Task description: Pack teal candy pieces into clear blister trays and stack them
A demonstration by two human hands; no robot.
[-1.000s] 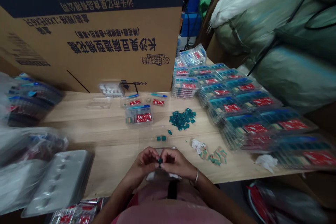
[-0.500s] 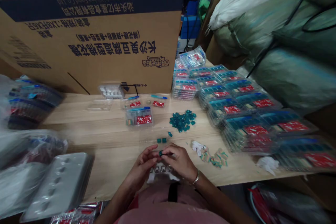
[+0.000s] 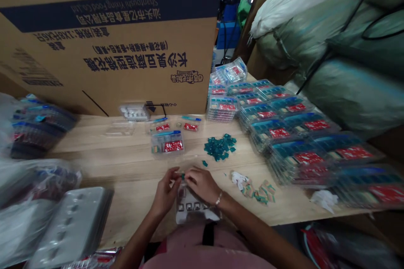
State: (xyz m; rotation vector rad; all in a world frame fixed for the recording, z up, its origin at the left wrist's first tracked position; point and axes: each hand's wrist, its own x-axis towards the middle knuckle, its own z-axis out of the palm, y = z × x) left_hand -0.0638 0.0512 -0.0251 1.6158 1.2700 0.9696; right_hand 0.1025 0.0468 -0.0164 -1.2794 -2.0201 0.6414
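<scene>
L hand [image 3: 164, 191] & R hand [image 3: 202, 184] pinch small teal square piece [image 3: 182, 175] btwn fingertips [image 3: 188, 175], fingers clamped; white plastic cell tray [image 3: 192, 217] lies just below, in easy reach.

My left hand [image 3: 164, 192] and right hand [image 3: 202, 184] meet in front of me, fingers [image 3: 190, 172] curled and pinching close together.

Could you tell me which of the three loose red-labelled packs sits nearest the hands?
The front pack, whose red label is largest; the other two lie further back.
</scene>
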